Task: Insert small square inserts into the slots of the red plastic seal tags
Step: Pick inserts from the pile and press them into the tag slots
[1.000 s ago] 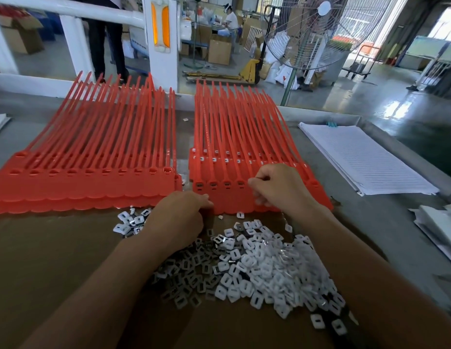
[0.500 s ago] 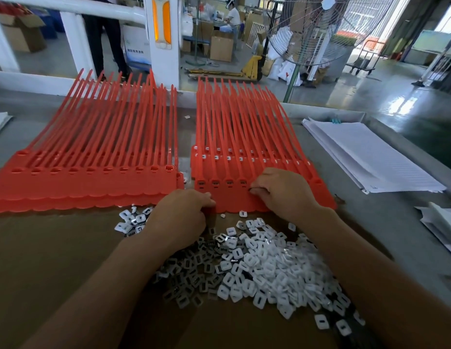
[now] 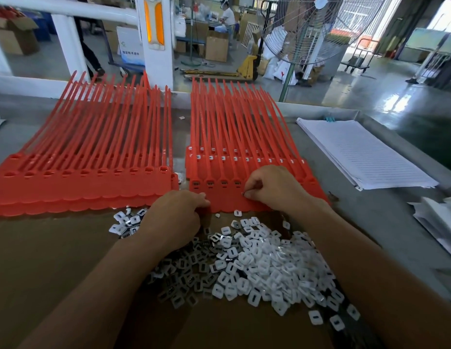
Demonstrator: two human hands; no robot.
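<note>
Your right hand (image 3: 272,190) is pinching what looks like an insert (image 3: 243,194) over the right tags (image 3: 244,147), covering some slots. Your left hand (image 3: 176,217) is curling at their near edge, contents hidden. The pile (image 3: 257,260) is lying beneath your wrists, with papers (image 3: 358,152) sitting to the right.

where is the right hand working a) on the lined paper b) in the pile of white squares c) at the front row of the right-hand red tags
c: the right hand pinches an insert at the front row of the red tags.
</note>
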